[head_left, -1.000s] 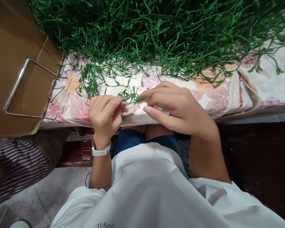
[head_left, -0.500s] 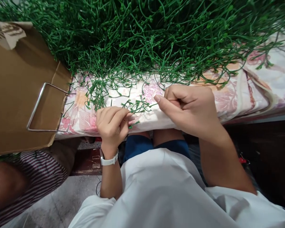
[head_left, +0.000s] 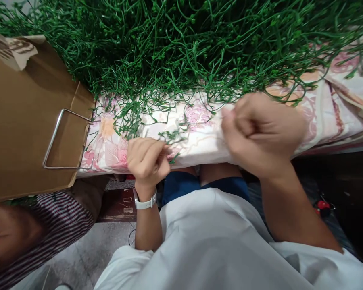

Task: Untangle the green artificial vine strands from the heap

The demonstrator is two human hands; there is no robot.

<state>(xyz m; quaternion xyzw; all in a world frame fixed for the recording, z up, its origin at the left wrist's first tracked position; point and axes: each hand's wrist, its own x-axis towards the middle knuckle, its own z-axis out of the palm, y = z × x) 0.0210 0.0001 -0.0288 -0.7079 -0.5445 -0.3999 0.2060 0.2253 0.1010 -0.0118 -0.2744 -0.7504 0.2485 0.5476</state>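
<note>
My left hand (head_left: 147,160), a pale watch on its wrist, is closed in a pinch at the edge of the flowered cloth. A green plastic sprig (head_left: 174,158) pokes out from its fingertips, and more of it, blurred, shows just above at the thumb side. To the right, my right hand (head_left: 264,135) is curled into a fist above the cloth, smeared by motion. Whatever may be inside that fist is hidden. Loose green sprigs (head_left: 128,117) lie on the cloth just beyond my left hand.
A large heap of green plastic stems (head_left: 181,44) covers the far side of the flowered cloth (head_left: 205,149). At left stands a cardboard box (head_left: 27,121) with a bent metal wire handle (head_left: 53,139). Another person's arm (head_left: 15,231) and striped clothing are below it.
My right hand has moved to the right, away from my left hand, and stays closed. My left hand keeps its pinch almost in place. The whole view has shifted slightly.
</note>
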